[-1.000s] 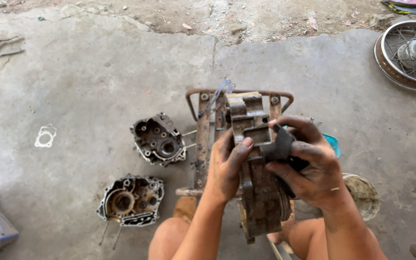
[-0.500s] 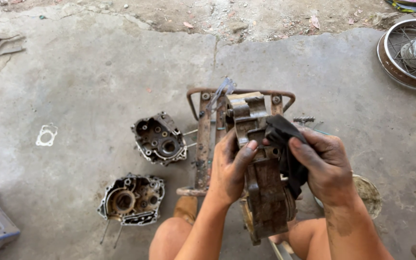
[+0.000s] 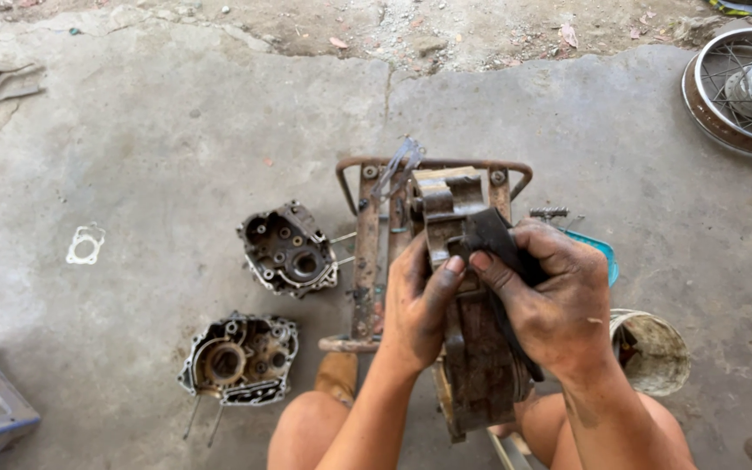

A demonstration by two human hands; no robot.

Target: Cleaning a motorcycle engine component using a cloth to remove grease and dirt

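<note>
A concrete floor (image 3: 176,157) fills the view, cracked at the far edge where it meets dirt. Far right lies a spoked wheel (image 3: 746,87). In the middle sits a rusty metal rack (image 3: 365,261), and standing on edge over it, between the person's knees, is a grimy engine case (image 3: 472,348), the piece being worked on. Left of the rack lie two more case halves, one far (image 3: 287,250), one near (image 3: 238,359), open side up with studs sticking out. A dirty bucket (image 3: 654,352) stands near right, with a teal dish (image 3: 600,252) just beyond it. A pale gasket (image 3: 85,245) lies alone, well to the left.

The left hand (image 3: 415,309) wraps the case's left side, fingers closed on it, thumb pressed at the front. The right hand (image 3: 550,300) is clamped on a black rubber strip (image 3: 491,239) held against the case top, its tail trailing down the right flank.

The case looks heavy and balanced on a narrow edge; with greasy hands, a slip could tip it onto a knee or the rack. A hard tug on the strip might pull the case over, or snap the strip back at the fingers.
</note>
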